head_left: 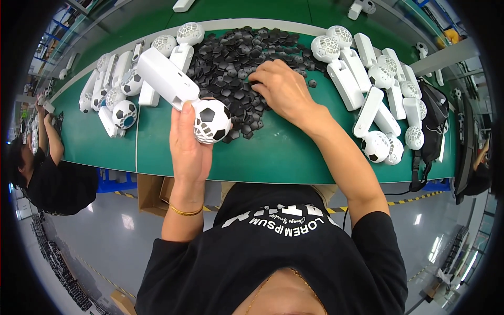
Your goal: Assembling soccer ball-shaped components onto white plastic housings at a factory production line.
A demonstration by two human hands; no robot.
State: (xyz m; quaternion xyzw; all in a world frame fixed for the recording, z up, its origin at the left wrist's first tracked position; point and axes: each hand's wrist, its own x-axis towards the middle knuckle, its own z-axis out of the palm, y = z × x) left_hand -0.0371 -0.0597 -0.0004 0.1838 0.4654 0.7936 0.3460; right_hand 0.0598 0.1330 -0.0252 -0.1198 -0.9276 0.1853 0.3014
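My left hand (190, 140) is closed around a white device with a long box-shaped handle (167, 79) and a soccer-ball head (212, 121). Black pentagons show on parts of the ball; its lower side is a white openwork lattice. The handle tilts up to the left, over the table. Among a heap of small black pentagon pieces (231, 60), my right hand (283, 93) has its thumb and fingers bent together in a pinch. What lies between those fingertips cannot be made out against the black pieces.
More white ball-headed devices lie on the green table (252, 163), at left (125, 114) and right (375, 146). A black bag (433, 123) rests at the right end. Below the table's left side is a cardboard box (151, 193). Another person (50, 173) sits at far left.
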